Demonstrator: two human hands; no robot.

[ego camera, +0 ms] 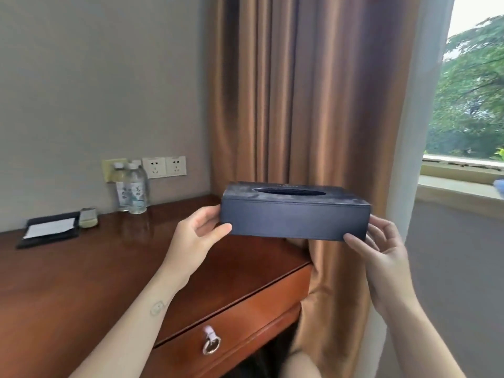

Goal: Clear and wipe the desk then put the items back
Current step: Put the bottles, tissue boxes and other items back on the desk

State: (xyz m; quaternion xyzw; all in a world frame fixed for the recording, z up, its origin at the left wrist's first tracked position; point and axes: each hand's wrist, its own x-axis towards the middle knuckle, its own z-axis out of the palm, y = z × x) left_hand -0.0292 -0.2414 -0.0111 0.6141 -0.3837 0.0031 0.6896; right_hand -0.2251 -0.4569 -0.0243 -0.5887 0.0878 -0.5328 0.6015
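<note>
Head view: tissue box (294,219) (dark) aloft by desk edge (296,258)

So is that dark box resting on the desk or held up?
Held up. The left hand and right hand grip the tissue box by its ends, level, clear above the desk corner.

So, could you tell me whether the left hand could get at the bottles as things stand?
Probably not yet: the left hand grips the box, sharing it with the right hand. The desk towards the bottles looks unobstructed, though.
</note>
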